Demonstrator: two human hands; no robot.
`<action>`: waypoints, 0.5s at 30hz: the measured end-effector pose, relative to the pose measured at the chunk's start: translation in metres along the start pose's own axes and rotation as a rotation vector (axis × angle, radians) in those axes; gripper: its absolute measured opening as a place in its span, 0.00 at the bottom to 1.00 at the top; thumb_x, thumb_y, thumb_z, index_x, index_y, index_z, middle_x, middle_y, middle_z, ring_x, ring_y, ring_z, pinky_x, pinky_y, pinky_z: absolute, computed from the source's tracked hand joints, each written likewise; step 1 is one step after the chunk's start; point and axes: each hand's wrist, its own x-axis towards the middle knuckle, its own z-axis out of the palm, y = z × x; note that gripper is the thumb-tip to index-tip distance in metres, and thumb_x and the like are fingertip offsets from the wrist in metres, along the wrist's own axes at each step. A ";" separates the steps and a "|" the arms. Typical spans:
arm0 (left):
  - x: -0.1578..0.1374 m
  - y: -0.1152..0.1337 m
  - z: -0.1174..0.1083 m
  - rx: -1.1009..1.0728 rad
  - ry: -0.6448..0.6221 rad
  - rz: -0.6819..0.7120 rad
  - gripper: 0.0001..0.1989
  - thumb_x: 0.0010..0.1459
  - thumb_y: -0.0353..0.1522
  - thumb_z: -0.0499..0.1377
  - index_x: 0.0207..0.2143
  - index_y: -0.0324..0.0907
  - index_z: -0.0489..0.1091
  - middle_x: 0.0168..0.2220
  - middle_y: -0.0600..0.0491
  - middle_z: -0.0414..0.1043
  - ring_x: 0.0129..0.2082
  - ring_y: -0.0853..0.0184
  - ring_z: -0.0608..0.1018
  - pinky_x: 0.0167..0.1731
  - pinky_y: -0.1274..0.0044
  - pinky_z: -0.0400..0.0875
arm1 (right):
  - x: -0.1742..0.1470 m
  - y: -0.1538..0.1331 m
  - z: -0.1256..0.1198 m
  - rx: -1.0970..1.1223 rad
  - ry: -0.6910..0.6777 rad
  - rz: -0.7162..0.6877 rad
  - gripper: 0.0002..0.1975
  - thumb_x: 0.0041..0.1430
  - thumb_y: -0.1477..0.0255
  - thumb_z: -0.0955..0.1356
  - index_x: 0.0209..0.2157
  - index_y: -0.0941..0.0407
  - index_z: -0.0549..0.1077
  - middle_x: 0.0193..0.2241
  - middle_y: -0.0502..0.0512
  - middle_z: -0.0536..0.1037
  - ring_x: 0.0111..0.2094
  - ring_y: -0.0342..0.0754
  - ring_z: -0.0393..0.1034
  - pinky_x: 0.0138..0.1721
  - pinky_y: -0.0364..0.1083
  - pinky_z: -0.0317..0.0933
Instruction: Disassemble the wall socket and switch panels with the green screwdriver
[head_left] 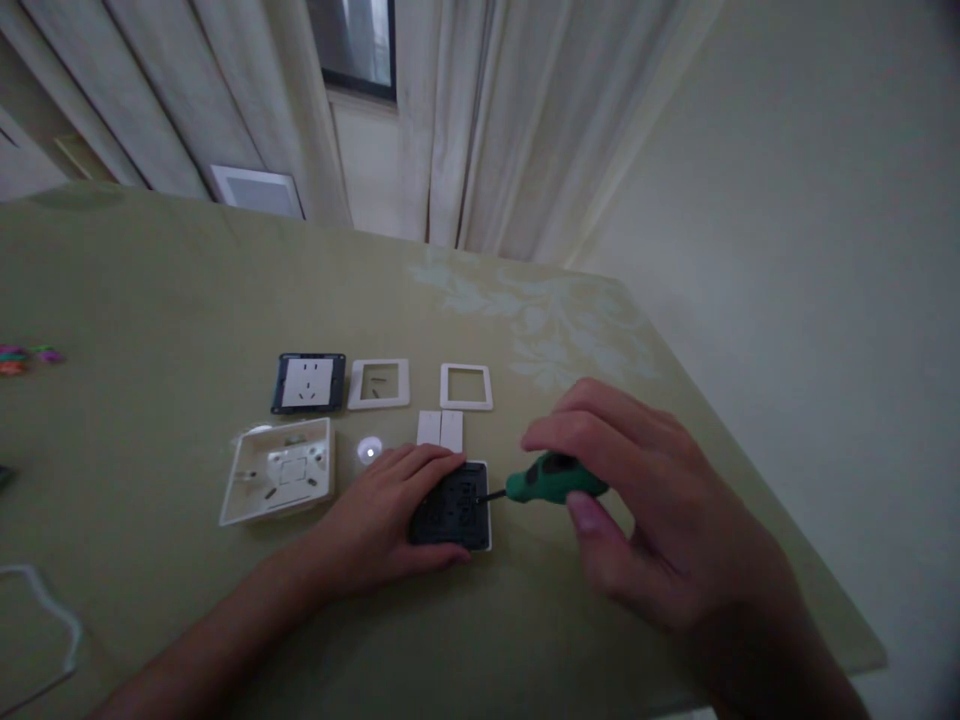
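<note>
My left hand (394,505) grips a black-backed switch module (457,510) with a white rim, fingers along its far edge and thumb along its near edge. In my right hand (645,510) is a green-handled screwdriver (551,481). Its dark shaft points left, and the tip meets the module's back; whether it sits in a screw I cannot tell. Just beyond the module lie two white rocker plates (440,428) side by side. A white back box (279,472) rests left of my left hand, and a small round shiny piece (369,450) lies between them.
Farther back are a socket panel (308,384), a white frame (379,403) with small screws inside it, and another white frame (466,406). Colourful small items (28,358) and a white cable (56,605) lie at the left. A wall (840,350) borders the table's right side.
</note>
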 end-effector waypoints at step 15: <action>0.001 0.001 -0.001 0.019 -0.016 0.007 0.41 0.60 0.47 0.73 0.69 0.49 0.61 0.65 0.43 0.72 0.62 0.45 0.75 0.61 0.53 0.72 | 0.000 0.000 0.000 -0.012 -0.004 0.052 0.03 0.71 0.72 0.67 0.40 0.55 0.73 0.29 0.49 0.76 0.28 0.45 0.68 0.31 0.46 0.59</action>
